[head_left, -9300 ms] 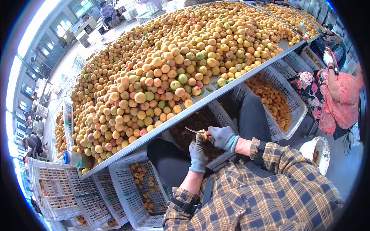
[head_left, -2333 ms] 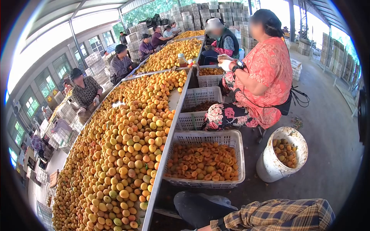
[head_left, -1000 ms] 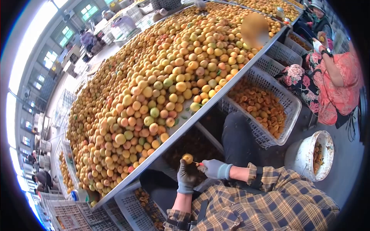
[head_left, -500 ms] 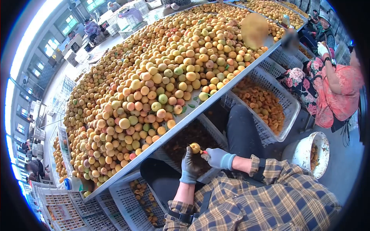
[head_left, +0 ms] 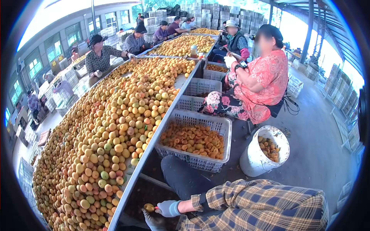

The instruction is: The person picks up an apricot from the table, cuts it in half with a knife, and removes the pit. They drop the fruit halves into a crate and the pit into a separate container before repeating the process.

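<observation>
Low in the view, my left hand (head_left: 154, 220), in a dark-stained grey glove, holds a yellow fruit (head_left: 149, 207) between its fingers. Beside it, my right hand (head_left: 169, 208), in a grey glove with a blue cuff, grips a small tool with a red handle (head_left: 157, 208) whose tip meets the fruit. Both hands are over a dark crate below the table edge. To their left, a large heap of yellow-orange fruit (head_left: 115, 131) covers the metal-edged table (head_left: 130, 184).
A grey crate (head_left: 227, 142) of cut fruit stands beyond my knee. A white bucket (head_left: 250, 159) with fruit pieces stands to its right. A person in a pink top (head_left: 266, 73) sits further along the table. More people sit on both sides; stacked crates (head_left: 231, 19) are behind.
The camera view has swung to the right and up, so my hands and the fruit heap appear lower. The left hand still holds the fruit and the right hand the red-handled tool.
</observation>
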`<control>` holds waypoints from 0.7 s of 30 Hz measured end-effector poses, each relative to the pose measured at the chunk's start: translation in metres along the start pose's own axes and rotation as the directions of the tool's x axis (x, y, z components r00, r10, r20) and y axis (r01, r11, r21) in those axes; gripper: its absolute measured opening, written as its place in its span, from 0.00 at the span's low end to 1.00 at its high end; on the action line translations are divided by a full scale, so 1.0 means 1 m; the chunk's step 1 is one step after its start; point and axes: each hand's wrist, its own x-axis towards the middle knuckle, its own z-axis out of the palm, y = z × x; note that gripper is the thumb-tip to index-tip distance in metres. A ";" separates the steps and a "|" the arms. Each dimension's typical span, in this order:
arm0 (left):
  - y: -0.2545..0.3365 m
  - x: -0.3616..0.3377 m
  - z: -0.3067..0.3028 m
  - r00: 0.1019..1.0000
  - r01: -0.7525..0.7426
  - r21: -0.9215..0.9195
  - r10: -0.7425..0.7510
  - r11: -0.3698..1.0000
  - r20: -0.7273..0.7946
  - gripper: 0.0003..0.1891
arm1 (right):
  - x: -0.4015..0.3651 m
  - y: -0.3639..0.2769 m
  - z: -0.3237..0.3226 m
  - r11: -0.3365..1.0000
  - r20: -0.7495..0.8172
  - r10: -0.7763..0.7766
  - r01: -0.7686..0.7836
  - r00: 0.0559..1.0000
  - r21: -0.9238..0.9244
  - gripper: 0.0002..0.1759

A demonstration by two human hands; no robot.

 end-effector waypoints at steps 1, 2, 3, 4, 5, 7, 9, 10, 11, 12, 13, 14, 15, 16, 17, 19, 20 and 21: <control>0.004 -0.001 0.007 0.974 -0.192 0.340 0.137 0.921 0.181 0.12 | -0.003 0.000 0.001 1.000 -0.010 0.018 -0.018 1.000 -0.016 0.23; 0.006 -0.005 0.015 0.924 -0.382 0.580 0.285 0.720 0.255 0.12 | 0.000 0.003 0.004 0.999 -0.005 0.028 -0.028 1.000 -0.024 0.24; 0.011 -0.006 0.021 0.920 -0.391 0.576 0.289 0.718 0.264 0.12 | 0.006 0.007 0.009 0.999 -0.015 0.026 -0.026 1.000 -0.027 0.24; 0.018 -0.009 0.028 0.985 -0.171 0.341 0.151 0.924 0.086 0.11 | 0.014 0.013 0.017 0.999 0.002 0.027 -0.027 1.000 0.022 0.24; 0.020 -0.011 0.031 0.998 0.052 0.038 -0.050 0.998 -0.044 0.11 | 0.022 0.017 0.024 0.997 0.023 0.029 -0.030 0.999 0.074 0.25; 0.014 -0.005 0.024 0.999 -0.014 0.128 0.018 0.992 -0.028 0.12 | 0.031 0.018 0.026 0.994 0.059 0.052 -0.057 0.997 0.095 0.26; 0.010 -0.007 0.017 0.997 -0.077 0.220 0.082 0.972 -0.014 0.12 | 0.029 0.011 0.018 0.992 0.115 0.088 -0.098 0.989 0.080 0.26; 0.016 -0.012 0.026 0.972 -0.230 0.437 0.228 0.870 0.057 0.13 | 0.026 0.010 0.016 0.995 0.113 0.076 -0.083 0.991 0.055 0.25; 0.019 -0.015 0.031 0.925 -0.368 0.615 0.345 0.697 0.161 0.14 | 0.022 0.009 0.015 0.995 0.114 0.076 -0.083 0.991 0.060 0.25; 0.019 -0.015 0.030 0.925 -0.366 0.616 0.343 0.697 0.161 0.14 | 0.017 0.008 0.014 0.996 0.079 0.059 -0.064 0.995 0.062 0.25; 0.018 -0.015 0.030 0.964 -0.263 0.488 0.249 0.833 0.094 0.15 | 0.012 0.008 0.012 0.997 0.043 0.043 -0.045 0.998 0.061 0.25; 0.017 -0.015 0.031 0.989 -0.146 0.337 0.140 0.930 0.043 0.15 | 0.010 0.008 0.012 0.997 0.045 0.046 -0.049 0.998 0.062 0.25; 0.016 -0.017 0.032 0.990 -0.142 0.337 0.135 0.931 0.043 0.15 | 0.008 0.008 0.013 0.997 0.049 0.056 -0.058 0.997 0.043 0.24; 0.016 -0.019 0.037 0.936 -0.331 0.593 0.335 0.734 0.108 0.18 | 0.007 0.009 0.014 0.997 0.053 0.065 -0.066 0.996 0.026 0.23; 0.016 -0.022 0.038 0.843 -0.458 0.777 0.487 0.432 0.227 0.22 | 0.007 0.009 0.015 0.997 0.058 0.067 -0.069 0.996 0.032 0.23; 0.011 -0.006 0.024 0.980 -0.152 0.313 0.183 0.938 -0.073 0.20 | 0.015 0.011 0.021 0.998 0.010 0.027 -0.027 1.000 0.051 0.23; 0.009 -0.001 0.019 0.963 0.189 -0.359 -0.244 0.914 -0.114 0.19 | 0.026 0.015 0.030 0.995 0.046 0.086 -0.088 0.995 0.045 0.23; 0.007 -0.001 0.012 0.962 0.181 -0.361 -0.240 0.915 -0.126 0.19 | 0.033 0.021 0.038 0.989 -0.009 0.088 -0.086 0.996 0.124 0.25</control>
